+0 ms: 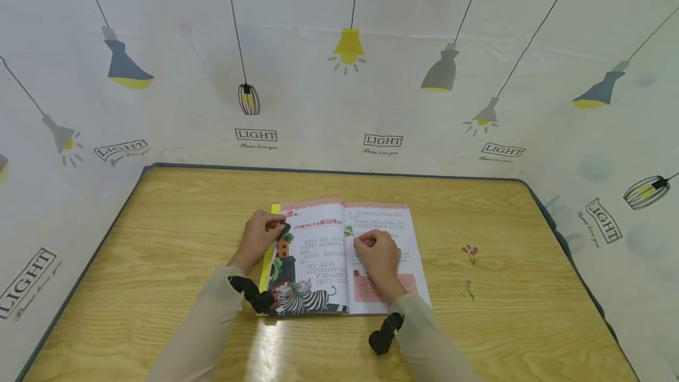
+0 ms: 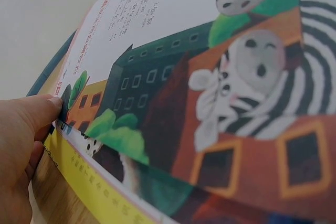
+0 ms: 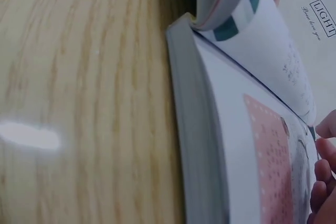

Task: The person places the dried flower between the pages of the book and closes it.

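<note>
An open picture book [image 1: 318, 264] lies on the wooden table, zebras printed on its left page. At that page's upper left edge, my left hand [image 1: 260, 237] grips the book. The left wrist view shows its thumb [image 2: 44, 109] on top of the page and the other fingers curled lower down. My right hand [image 1: 381, 257] is over the right page near the gutter. Its thumb and forefinger pinch a small leafy sprig [image 1: 348, 230] by what looks like a thin stem. In the right wrist view, the curled fingers [image 3: 321, 182] show at the right edge; the sprig is hard to make out there.
Right of the book lie a small dried pink flower [image 1: 470, 251] and a thin green sprig [image 1: 468, 289]. A yellow cover edge [image 1: 265, 270] sticks out on the book's left. Behind the table [image 1: 175, 223] hangs a white cloth [image 1: 307, 87] printed with lamps.
</note>
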A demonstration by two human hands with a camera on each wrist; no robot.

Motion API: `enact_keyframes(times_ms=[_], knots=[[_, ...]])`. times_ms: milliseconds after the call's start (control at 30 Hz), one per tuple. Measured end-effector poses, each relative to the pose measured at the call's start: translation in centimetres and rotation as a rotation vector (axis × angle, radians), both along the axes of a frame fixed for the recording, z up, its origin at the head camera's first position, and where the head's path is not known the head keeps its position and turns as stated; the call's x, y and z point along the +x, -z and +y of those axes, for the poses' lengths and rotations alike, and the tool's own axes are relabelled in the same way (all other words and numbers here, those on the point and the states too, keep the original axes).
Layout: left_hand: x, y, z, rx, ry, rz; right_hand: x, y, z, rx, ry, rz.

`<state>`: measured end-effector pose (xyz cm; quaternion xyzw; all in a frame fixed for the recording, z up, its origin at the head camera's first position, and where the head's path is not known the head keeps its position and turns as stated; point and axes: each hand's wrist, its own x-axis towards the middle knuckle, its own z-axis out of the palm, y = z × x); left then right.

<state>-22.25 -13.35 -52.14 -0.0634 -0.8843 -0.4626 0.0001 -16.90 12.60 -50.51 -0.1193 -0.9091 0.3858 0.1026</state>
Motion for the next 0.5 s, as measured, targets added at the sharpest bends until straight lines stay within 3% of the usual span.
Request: enact_keyframes(times_ms=[367,500], knots=[[0.0,-0.1,0.0,0.003,0.002,0.014,-0.4,-0.2,1.6,0.006,-0.186,-0.056],[0.1,-0.2,0.0,0.0,0.001,0.014,-0.3,-0.1,1.7,0.028,-0.21,-0.049]])
